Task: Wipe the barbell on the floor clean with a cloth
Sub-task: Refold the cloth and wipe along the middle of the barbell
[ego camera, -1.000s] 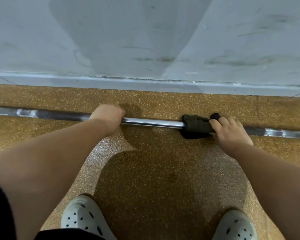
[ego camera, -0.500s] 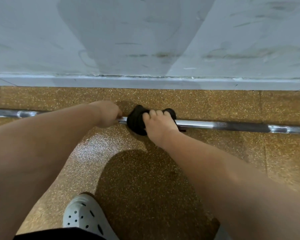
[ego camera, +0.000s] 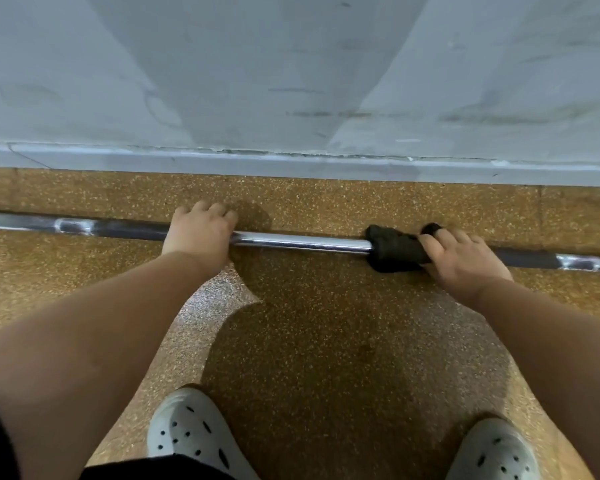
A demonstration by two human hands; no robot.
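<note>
Shoes: two pale perforated foam clogs at the bottom edge, the left clog (ego camera: 194, 434) and the right clog (ego camera: 492, 452), toes pointing toward the wall.
Floor: one speckled tan rubber floor (ego camera: 326, 341), glossy in a patch beside the left forearm, shadowed in the middle.
Arms: two bare forearms, reaching forward and spread well apart.
Left hand: the left hand (ego camera: 201, 233) sits knuckles-up over the bar, fingers curled over its far side, gripping bare metal.
Right hand: the right hand (ego camera: 461, 258) grips the cloth on the bar, fingers curled over the top.
Cloth: one dark, bunched cloth (ego camera: 394, 251), wrapped around the bar, most of it showing to the left of the right hand.
Barbell: one long silver steel barbell (ego camera: 298, 242) lying on the floor, running left to right, parallel to the wall and near it; shiny between the hands, with dull dark stretches outside them.
Wall: one scuffed pale grey wall (ego camera: 291, 81) with one skirting strip (ego camera: 291, 164) at its foot.
</note>
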